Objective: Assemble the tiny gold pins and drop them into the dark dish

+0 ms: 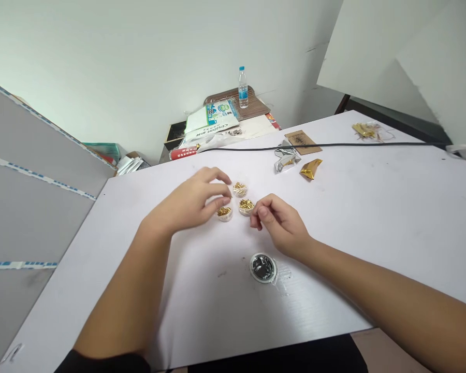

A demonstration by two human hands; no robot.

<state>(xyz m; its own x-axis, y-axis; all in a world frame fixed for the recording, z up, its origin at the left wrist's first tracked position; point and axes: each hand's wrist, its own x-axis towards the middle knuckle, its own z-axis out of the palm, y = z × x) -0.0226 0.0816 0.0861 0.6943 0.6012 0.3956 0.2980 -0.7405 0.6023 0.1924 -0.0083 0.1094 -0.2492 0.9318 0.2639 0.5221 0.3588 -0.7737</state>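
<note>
Three small clear round cups with gold-coloured bits stand close together on the white table: a far cup, a middle cup and a near left cup. My left hand hovers over the near left cup, its fingers apart, with the thumb partly covering that cup. Just right of the middle cup, my right hand has its fingers curled in and the thumb pressed on the index finger. Whatever may be in that pinch is hidden. A round dark disc with a pale rim lies nearer to me.
A black cable crosses the back of the table. Around it lie a silver packet, a gold packet, brown card and a clear bag. Behind the table stands a water bottle. Grey panels rise at left.
</note>
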